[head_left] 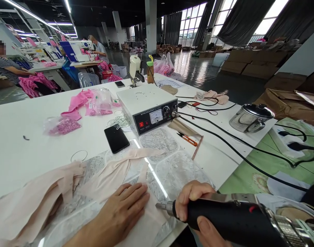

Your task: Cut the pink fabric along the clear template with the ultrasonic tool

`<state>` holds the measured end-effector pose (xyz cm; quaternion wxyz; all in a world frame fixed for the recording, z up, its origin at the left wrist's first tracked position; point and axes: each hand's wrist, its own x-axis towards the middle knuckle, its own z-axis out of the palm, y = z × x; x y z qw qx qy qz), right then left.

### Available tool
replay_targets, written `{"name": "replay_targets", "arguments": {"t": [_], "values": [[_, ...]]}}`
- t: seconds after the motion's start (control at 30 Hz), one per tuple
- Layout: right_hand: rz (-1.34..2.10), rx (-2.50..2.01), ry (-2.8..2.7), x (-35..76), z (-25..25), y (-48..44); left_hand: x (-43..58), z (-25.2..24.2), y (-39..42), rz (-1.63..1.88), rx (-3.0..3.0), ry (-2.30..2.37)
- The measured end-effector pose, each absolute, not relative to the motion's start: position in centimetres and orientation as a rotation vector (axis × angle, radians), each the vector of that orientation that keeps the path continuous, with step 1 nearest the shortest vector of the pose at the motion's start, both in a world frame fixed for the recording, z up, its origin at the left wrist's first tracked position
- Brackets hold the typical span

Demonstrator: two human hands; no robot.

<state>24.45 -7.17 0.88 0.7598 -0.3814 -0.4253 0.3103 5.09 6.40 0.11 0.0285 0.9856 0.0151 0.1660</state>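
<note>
My left hand [123, 211] lies flat, fingers stretched out, pressing a pale pink fabric piece [153, 219] onto a glossy marbled sheet [182, 171]. Wrapped round a black handheld ultrasonic cutter [229, 214] is my right hand [194, 193]. The cutter's metal tip points left, at the right edge of the fabric near my left fingertips; whether it touches the cloth I cannot tell. Another thin fabric piece [107, 178] spreads just beyond my left hand. At the left, a stack of the same fabric [30, 200] is piled up.
Behind the sheet stands a white control box [143, 97] with black cables [223, 137] running right. Around it are a phone [116, 138], orange thread snips [187, 139], a steel mug [251, 118], a bottle [150, 71] and pink bags [66, 126]. People sit at sewing machines [77, 50] behind.
</note>
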Motion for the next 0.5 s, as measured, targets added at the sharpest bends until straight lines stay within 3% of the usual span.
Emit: {"name": "replay_targets", "arguments": {"t": [0.5], "values": [[0.576, -0.777, -0.890, 23.9, 1.7, -4.9, 5.3, 0.5, 5.8, 0.571, 2.942, 0.145]]}}
